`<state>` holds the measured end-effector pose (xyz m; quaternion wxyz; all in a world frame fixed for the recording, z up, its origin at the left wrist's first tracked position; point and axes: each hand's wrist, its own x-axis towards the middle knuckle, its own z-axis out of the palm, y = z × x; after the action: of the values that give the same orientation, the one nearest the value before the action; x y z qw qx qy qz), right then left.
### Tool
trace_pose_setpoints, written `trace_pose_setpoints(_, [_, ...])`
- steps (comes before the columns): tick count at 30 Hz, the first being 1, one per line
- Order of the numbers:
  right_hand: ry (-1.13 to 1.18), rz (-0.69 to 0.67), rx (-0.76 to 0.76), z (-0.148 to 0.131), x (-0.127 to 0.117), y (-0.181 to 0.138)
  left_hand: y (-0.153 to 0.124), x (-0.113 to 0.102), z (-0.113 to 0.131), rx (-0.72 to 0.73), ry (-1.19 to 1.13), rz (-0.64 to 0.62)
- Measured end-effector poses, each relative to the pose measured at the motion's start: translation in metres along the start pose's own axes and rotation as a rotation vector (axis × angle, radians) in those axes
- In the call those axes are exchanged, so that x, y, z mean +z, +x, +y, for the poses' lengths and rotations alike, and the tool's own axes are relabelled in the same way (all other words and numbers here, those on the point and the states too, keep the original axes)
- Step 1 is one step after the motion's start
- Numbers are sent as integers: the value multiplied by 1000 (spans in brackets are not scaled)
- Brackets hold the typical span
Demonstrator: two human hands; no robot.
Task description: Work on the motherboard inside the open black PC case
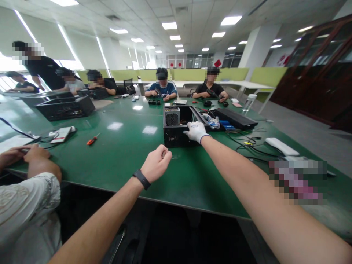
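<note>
A black computer case (178, 136) lies on the green table with its inside facing up. Its power supply (172, 117) shows at the near left corner. My right hand (197, 132), in a white glove, grips the near right edge of the case, thumb against the outer wall. Bare and with a dark band at the wrist, my left hand (157, 161) is closed just in front of the case, apart from it. Something small seems to be between its thumb and forefinger, too small to name.
An orange screwdriver (92, 139) lies on the left of the green table (123, 165). Right of the case are a black panel (233, 118), cables (242, 146) and a white power strip (282, 146). Beside me on the left, another person's hands (34, 152) rest at the table edge.
</note>
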<state>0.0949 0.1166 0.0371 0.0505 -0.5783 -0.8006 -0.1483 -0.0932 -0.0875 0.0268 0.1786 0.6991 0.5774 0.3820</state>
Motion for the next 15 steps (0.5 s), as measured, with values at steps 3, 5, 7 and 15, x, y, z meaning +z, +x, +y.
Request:
trace_pose_setpoints(3, [1, 3, -19, -1, -2, -11, -1, -2, -1, -44, -28, -10])
trace_pose_setpoints(5, [5, 12, -31, -4, -3, -25, 0, -6, 0, -40, -70, -25])
trace_pose_setpoints(7, [13, 27, -39, -8, -6, -44, 3, -10, 5, -30, -106, -41])
trace_pose_setpoints(15, [61, 105, -70, -20, -27, -160, 22, -12, 45, 80, 102, -27])
